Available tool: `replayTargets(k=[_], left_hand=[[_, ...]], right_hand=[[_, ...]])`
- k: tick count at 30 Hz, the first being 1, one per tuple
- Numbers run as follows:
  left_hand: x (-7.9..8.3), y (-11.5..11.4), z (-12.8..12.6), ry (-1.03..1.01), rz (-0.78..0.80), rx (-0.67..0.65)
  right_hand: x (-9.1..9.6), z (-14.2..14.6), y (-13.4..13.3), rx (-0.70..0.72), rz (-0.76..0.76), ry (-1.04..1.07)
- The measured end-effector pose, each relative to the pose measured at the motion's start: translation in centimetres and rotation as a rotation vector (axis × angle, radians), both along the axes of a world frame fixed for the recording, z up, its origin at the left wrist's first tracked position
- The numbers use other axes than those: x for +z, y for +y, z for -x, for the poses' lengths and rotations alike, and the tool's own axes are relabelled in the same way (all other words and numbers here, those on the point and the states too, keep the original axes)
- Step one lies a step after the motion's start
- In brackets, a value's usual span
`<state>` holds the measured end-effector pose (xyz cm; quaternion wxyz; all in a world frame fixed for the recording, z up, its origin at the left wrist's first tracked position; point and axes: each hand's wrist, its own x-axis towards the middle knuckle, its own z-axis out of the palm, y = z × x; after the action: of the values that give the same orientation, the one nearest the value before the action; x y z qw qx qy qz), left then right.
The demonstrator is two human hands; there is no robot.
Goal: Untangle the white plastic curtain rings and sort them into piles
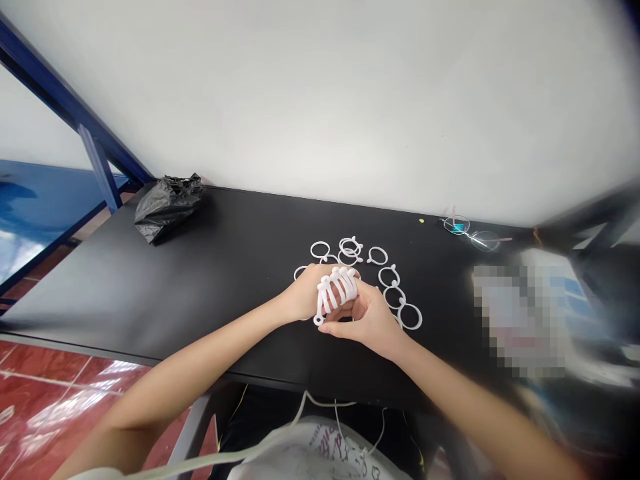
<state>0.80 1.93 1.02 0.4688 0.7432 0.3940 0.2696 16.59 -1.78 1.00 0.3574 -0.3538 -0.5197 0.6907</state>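
A row of several white curtain rings (pixel 336 293) with small eyelets is gathered between my two hands above the black table (pixel 240 267). My left hand (pixel 303 292) is at the left side of the row, its fingers curled and partly hidden by the rings. On the other side, my right hand (pixel 374 321) grips the row, with its thumb near the lowest eyelet. More loose curtain rings (pixel 395 297) lie on the tabletop behind and to the right of my hands; some overlap.
A crumpled black plastic bag (pixel 169 205) sits at the table's far left. Eyeglasses (pixel 471 233) lie at the back right, near a blurred white package (pixel 575 300). A white wall (pixel 325 100) rises behind the table. A pale cable (pixel 270 450) crosses near my lap.
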Motion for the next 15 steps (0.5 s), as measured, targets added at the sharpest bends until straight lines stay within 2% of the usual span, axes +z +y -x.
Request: replayTargets(k=[7, 12, 15], left_hand=[[-0.3, 0.0, -0.1, -0.124, 0.159, -0.003], [-0.1, -0.5, -0.3, -0.088, 0.114, -0.029], [-0.2, -0.6, -0.3, -0.050, 0.019, -0.024]], right_hand=[[0.4, 0.1, 0.0, -0.012, -0.032, -0.081], [-0.2, 0.7, -0.5, -0.168, -0.024, -0.114], [-0.3, 1.0, -0.8, -0.229, -0.029, -0.071]])
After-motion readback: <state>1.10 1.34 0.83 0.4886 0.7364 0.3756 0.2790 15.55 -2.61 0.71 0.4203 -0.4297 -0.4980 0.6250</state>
